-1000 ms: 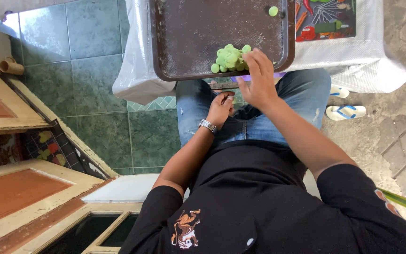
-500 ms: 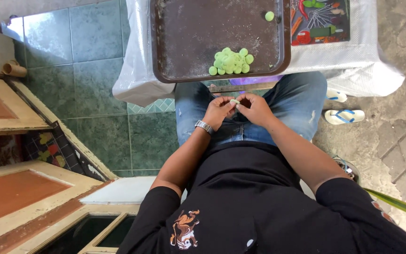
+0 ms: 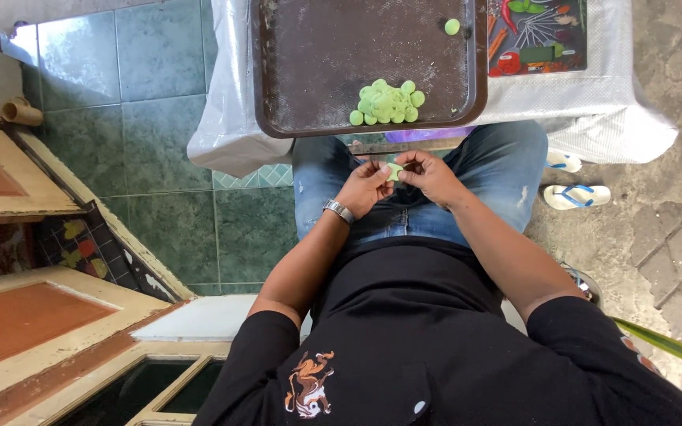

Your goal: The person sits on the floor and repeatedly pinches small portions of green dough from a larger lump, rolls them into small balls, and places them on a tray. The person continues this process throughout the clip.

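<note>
My left hand [image 3: 363,188] and my right hand [image 3: 429,175] meet over my lap, above blue jeans. Both pinch one small pale green dough piece [image 3: 395,170] between their fingertips. A silver watch sits on my left wrist. Just beyond the hands lies a dark brown metal tray [image 3: 309,71] on a small table. A pile of several green dough balls [image 3: 386,102] rests near the tray's front edge. One single green ball [image 3: 452,27] lies alone at the tray's far right.
White plastic sheeting [image 3: 625,102] covers the table, with a colourful printed mat [image 3: 538,35] beside the tray. Blue-strapped sandals [image 3: 574,193] lie on the pavement at right. Green floor tiles [image 3: 159,158] and wooden door frames [image 3: 33,315] are at left.
My right hand drew back from the dough pile on the tray to my lap. Both hands now hold a small green piece together.
</note>
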